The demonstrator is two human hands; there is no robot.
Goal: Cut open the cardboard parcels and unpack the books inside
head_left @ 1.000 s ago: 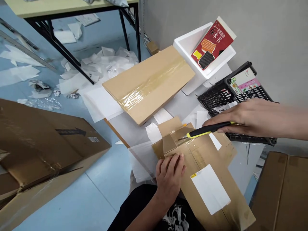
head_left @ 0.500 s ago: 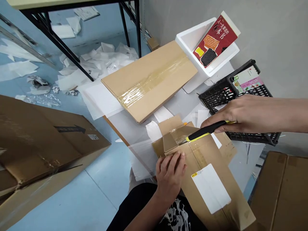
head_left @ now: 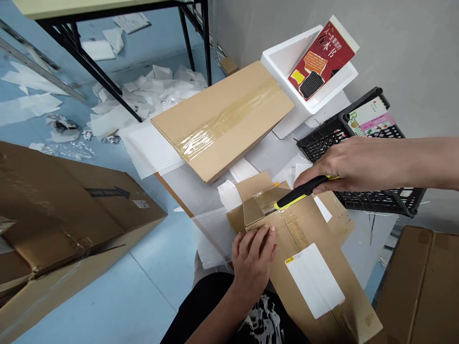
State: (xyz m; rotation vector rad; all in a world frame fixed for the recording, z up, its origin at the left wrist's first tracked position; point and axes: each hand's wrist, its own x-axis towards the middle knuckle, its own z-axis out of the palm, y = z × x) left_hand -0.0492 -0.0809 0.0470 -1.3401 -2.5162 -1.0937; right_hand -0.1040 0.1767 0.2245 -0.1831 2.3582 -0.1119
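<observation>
A flat cardboard parcel [head_left: 304, 239] with a white label lies in front of me, its far end flap lifted. My left hand [head_left: 253, 260] presses down on its near left corner, fingers curled over the edge. My right hand [head_left: 344, 165] grips a black and yellow utility knife [head_left: 297, 193], whose tip points at the taped seam by the raised flap.
A larger taped flat box [head_left: 222, 119] lies beyond. A white foam box [head_left: 283, 62] holds a red book [head_left: 321, 59]. A black plastic crate [head_left: 362, 157] with a book sits right. Big cartons stand at left [head_left: 60, 224] and lower right [head_left: 419, 286]. Paper scraps litter the blue floor.
My right hand has slid the knife a little left and down toward the parcel's taped flap. My left hand stays pressed on the parcel.
</observation>
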